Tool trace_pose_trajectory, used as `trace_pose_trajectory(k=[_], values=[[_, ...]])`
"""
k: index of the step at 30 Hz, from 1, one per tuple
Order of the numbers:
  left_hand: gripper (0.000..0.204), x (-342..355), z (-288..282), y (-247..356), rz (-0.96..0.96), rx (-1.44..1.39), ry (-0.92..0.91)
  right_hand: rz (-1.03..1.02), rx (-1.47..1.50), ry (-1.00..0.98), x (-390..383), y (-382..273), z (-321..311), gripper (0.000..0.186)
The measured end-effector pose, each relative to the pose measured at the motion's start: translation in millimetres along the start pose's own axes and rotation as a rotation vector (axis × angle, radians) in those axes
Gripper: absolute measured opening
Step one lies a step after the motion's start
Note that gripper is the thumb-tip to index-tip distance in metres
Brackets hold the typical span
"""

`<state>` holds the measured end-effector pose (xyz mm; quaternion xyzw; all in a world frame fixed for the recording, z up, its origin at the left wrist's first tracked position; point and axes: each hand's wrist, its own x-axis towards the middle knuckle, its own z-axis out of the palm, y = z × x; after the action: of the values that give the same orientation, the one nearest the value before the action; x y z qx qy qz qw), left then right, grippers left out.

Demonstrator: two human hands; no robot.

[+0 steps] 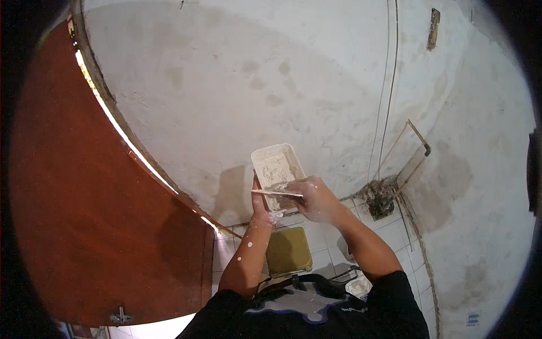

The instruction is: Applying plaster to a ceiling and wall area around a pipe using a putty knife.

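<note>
A white rectangular tray (270,149) of pale, thick paste (275,171) is held out in front of me, close to the wall. My left hand (259,204) grips it from the left side and beneath, most of its fingers hidden by the tray. In my right hand (312,196), fingers closed, is a flat, wide scraper (271,192) whose thin edge lies across the near part of the tray. I cannot tell whether the scraper touches the paste. Pale smears and drops mark my left wrist and forearm.
Ahead rises a patchy whitewashed wall (214,96); a reddish-brown door (113,198) stands at left. Below me are a yellowish square stool (289,248) and a white container (358,286) on the tiled floor. Cables (395,85) run down to a broken, dark corner patch (381,199).
</note>
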<state>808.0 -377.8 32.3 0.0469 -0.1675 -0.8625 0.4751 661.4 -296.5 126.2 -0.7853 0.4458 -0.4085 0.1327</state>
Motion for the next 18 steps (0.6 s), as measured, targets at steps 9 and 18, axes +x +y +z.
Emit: trace_pose_trajectory(k=[9,18], values=[[0.051,5.8,34.1,-16.5,-0.049,0.038,-0.017,0.087,-0.164,0.250,20.3,47.9,-24.4,0.025],[0.053,9.5,1.8,-14.5,-0.121,-0.104,-0.049,0.041,-0.012,0.090,7.8,15.4,-5.8,0.022]])
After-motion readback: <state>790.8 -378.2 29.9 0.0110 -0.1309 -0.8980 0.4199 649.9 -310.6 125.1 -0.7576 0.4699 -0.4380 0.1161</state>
